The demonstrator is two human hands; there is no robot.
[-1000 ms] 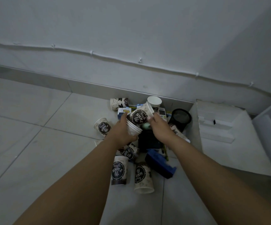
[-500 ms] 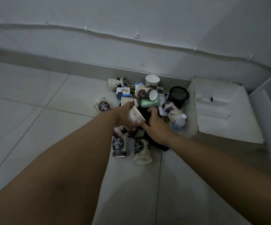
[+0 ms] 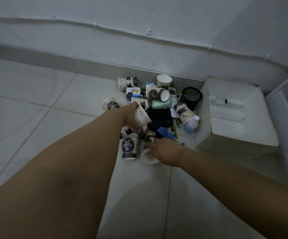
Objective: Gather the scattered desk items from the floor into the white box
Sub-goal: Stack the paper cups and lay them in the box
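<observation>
1. Since half a second ago, your right hand (image 3: 167, 151) has slid back off the black item toward you and now lies over a fallen white paper cup (image 3: 148, 156) at the near edge of the pile.
2. Count: about ten printed paper cups lie loose on the tiled floor (image 3: 53, 118), plus a nested stack of printed paper cups (image 3: 142, 115) in your left hand (image 3: 131, 116); one black mesh pen holder (image 3: 191, 97), one blue plastic stapler (image 3: 165, 133), one green pouch (image 3: 161, 104), one black rectangular case (image 3: 158, 118).
3. Both arms reach forward; the left grip is clenched round the stack, tilted rim-down to the right.
4. Your right fingers drape over the fallen cup; whether that grip has closed cannot be told.
5. One white cardboard box (image 3: 234, 118) sits right of the pile, touching it.
</observation>
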